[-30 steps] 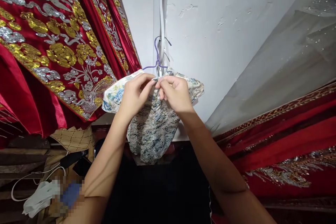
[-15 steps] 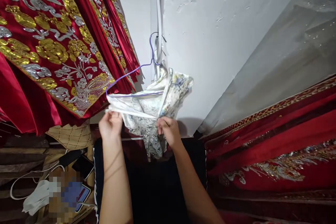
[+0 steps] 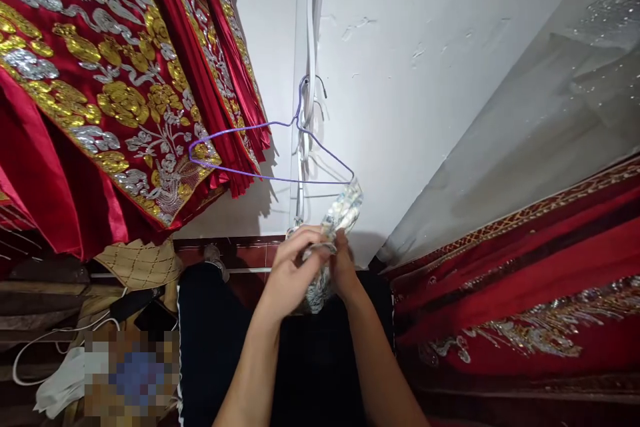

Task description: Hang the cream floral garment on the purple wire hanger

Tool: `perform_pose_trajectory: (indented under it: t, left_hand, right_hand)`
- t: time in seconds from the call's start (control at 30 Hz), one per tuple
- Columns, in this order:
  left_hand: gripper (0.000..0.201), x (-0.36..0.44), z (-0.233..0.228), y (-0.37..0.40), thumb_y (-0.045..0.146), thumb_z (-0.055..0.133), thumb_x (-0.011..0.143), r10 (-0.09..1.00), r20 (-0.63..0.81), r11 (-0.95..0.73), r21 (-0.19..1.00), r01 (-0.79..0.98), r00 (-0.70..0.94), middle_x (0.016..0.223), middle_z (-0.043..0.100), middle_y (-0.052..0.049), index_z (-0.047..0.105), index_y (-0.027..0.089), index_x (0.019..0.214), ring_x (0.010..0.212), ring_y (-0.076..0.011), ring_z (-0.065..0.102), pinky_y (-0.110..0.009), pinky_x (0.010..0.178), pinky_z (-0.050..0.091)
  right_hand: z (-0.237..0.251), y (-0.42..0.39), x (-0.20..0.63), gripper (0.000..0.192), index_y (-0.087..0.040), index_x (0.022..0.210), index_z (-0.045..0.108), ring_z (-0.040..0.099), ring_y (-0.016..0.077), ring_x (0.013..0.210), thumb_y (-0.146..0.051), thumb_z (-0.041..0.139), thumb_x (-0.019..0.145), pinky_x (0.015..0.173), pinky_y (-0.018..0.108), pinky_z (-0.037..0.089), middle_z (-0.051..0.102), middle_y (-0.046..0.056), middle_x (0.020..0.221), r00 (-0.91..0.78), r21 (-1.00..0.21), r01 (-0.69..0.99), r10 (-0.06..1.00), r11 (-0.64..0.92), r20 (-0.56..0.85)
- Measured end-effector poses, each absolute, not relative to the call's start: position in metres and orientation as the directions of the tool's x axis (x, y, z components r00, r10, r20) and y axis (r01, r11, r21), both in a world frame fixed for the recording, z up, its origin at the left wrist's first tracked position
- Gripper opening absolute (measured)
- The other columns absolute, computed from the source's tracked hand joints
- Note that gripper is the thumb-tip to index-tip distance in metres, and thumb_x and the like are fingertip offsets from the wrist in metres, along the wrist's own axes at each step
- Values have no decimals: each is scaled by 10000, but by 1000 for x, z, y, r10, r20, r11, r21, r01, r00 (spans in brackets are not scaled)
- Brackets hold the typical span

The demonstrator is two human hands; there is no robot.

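A purple wire hanger (image 3: 250, 125) hangs by its hook at the white wall, its left arm and most of its bottom bar bare. A pale floral garment (image 3: 345, 207) is bunched up and still reaches the hanger's right corner, with its lower part hanging between my forearms. My left hand (image 3: 295, 267) is closed on the gathered cloth, thumb and fingers pinching it. Close beside it, my right hand (image 3: 344, 267) grips the same garment from the right, its fingers partly hidden behind the cloth.
Red garments with gold and silver embroidery (image 3: 125, 100) hang at the left. A sheer glittery covering (image 3: 525, 93) and red beaded fabric (image 3: 525, 307) fill the right. White cords (image 3: 311, 20) run down the wall. A cable and white cloth (image 3: 63, 380) lie at lower left.
The garment has come off the hanger's left side and is now bunched at the right. My left hand has moved right, next to my right hand. The hanger shows bare.
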State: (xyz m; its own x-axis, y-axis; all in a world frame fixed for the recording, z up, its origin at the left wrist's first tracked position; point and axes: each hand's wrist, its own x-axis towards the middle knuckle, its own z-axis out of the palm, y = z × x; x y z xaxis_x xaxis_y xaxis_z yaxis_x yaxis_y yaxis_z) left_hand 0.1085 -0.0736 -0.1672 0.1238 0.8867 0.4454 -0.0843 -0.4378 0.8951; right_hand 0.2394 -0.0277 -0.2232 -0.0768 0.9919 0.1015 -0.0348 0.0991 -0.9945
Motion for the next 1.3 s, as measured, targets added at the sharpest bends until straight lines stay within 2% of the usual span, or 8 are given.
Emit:
perform_pose_trajectory:
  t: [0.23, 0.4, 0.53, 0.63, 0.77, 0.9, 1.0, 1.3]
  left_hand:
    - [241, 88, -153, -67, 349, 625, 942, 859, 497, -513, 838, 188, 128, 1167, 612, -79, 695, 288, 1165, 1142, -249, 582, -349, 1004, 457]
    - [486, 55, -174, -35, 543, 336, 1022, 894, 345, -402, 899, 172, 287, 1012, 700, -79, 672, 231, 1183, 898, -238, 644, -321, 798, 501]
    - [563, 28, -187, -29, 619, 443, 957, 932, 160, -341, 694, 634, 326, 589, 576, -29, 607, 197, 622, 566, -193, 523, -280, 565, 341]
    - [506, -4, -185, -26, 613, 493, 928, 954, 174, -295, 423, 857, 243, 594, 608, -43, 622, 216, 642, 565, -210, 550, -285, 577, 310]
    - [405, -44, -178, -8, 507, 470, 937, 984, 69, -175, 235, 956, 163, 726, 703, -105, 689, 220, 753, 685, -257, 650, -298, 616, 367]
    - [352, -54, -168, 17, 362, 420, 932, 976, 160, -178, 216, 960, 145, 1005, 749, -164, 717, 174, 961, 910, -304, 698, -357, 797, 482]
    - [391, -51, -157, 24, 403, 423, 932, 931, 329, -255, 277, 927, 158, 1272, 684, -177, 698, 175, 775, 1069, -329, 677, -406, 956, 489]
    - [299, -59, -136, -19, 411, 528, 914, 856, 502, -345, 373, 861, 125, 1412, 617, -106, 681, 198, 772, 1276, -325, 599, -417, 1067, 468]
  right_hand:
    - [-181, -26, 229, 636, -200, 850, 689, 696, 265, 826, -816, 598, 719, 728, 352, 562, 710, 87, 793, -385, -930, -328, 922, -163, -25]
    - [-139, -25, 245, 367, -175, 844, 692, 660, 214, 692, -389, 850, 590, 668, 334, 555, 702, 39, 770, -727, -993, -54, 686, -109, -36]
    - [-108, 2, 267, 162, -183, 873, 689, 607, 168, 634, -229, 677, 718, 567, 261, 474, 675, 24, 762, -488, -937, 221, 862, 271, 134]
    - [-111, 39, 272, 328, -207, 1065, 708, 617, 178, 715, -186, 609, 753, 651, 276, 473, 700, 36, 863, -188, -793, 376, 877, 480, 442]
    - [-140, 76, 274, 333, -193, 1058, 759, 651, 206, 794, -200, 533, 813, 721, 304, 478, 747, 59, 939, -178, -712, 510, 870, 482, 461]
    - [-147, 77, 289, 331, -189, 1019, 785, 670, 210, 797, -177, 520, 820, 719, 301, 470, 768, 45, 916, -224, -661, 562, 861, 497, 457]
    - [-137, 66, 300, 314, -195, 1011, 796, 687, 229, 857, -180, 550, 817, 743, 309, 482, 778, 49, 949, -221, -644, 562, 844, 519, 488]
    - [-137, 65, 296, 239, -206, 964, 796, 697, 238, 829, -201, 612, 811, 746, 315, 484, 787, 47, 919, -225, -601, 629, 856, 492, 466]
